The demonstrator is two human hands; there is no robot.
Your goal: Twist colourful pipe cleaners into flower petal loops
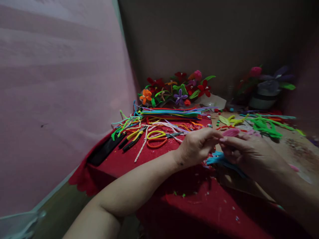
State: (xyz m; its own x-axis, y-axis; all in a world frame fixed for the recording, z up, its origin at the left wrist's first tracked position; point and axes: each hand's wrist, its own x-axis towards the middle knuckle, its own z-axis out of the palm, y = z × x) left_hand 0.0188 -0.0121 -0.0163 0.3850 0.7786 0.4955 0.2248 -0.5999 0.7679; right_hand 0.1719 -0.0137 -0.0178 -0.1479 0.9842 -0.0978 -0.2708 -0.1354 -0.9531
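Note:
My left hand [199, 144] and my right hand [249, 154] meet fingertip to fingertip over the table, both closed in a pinch. Between them is a pink fuzzy pipe-cleaner petal [231, 132], its lower end hidden by the fingers. Light blue pipe cleaners [216, 158] lie just under the hands. To the left of my left hand rest scissors [157, 138] with yellow and orange handles, their blades pointing toward it. Yellow-and-black pliers [133, 138] lie further left.
A bundle of coloured pipe cleaners [171, 113] stretches across the red cloth [159, 199]. Behind it are several pipe-cleaner flowers [179, 96]. Green pipe cleaners [266, 127] lie on cardboard [296, 142] at right, near a white pot [264, 98]. A pink wall [62, 83] borders the left.

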